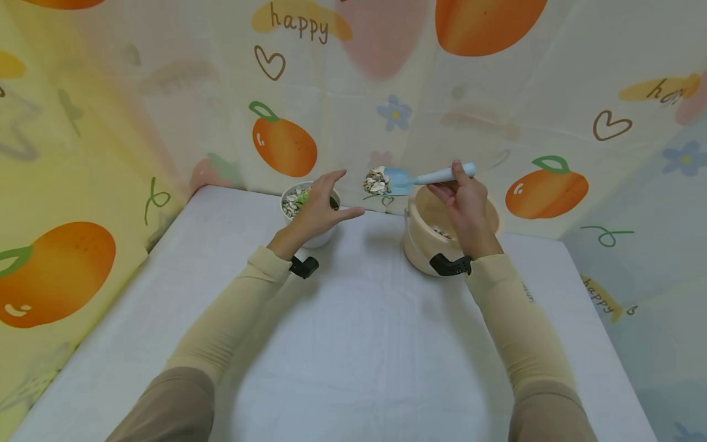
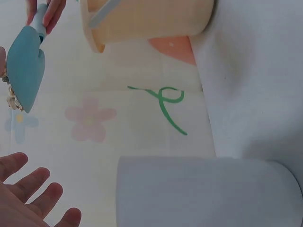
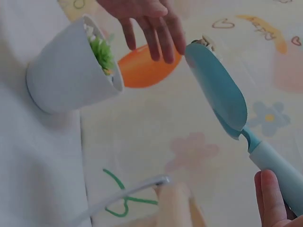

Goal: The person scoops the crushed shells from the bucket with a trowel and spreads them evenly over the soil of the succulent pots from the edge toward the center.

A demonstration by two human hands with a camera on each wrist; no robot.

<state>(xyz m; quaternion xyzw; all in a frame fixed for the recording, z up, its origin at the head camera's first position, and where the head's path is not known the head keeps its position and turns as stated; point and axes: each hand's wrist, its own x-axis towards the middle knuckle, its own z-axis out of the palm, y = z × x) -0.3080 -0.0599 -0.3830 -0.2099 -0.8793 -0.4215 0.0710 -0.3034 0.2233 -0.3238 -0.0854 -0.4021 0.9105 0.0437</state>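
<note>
My right hand (image 1: 468, 209) grips the handle of a light blue garden trowel (image 1: 402, 180), held level above and left of a beige bucket (image 1: 418, 250). A heap of pale stone chips (image 1: 377, 182) lies at the trowel's tip. Fingers spread, my left hand (image 1: 315, 213) hovers over a white flower pot (image 1: 320, 239) and partly hides it; in the left wrist view it holds nothing. A small green plant (image 3: 101, 54) stands among white chips in that pot, clearest in the right wrist view. There the left fingertips come near the trowel's tip; contact cannot be judged.
Both containers stand near the back edge of a white-covered table (image 1: 353, 331), pot on the left, bucket on the right. More chips (image 1: 440, 231) lie inside the bucket, whose grey handle (image 3: 125, 193) hangs at its side. A fruit-patterned backdrop (image 1: 353, 123) rises close behind.
</note>
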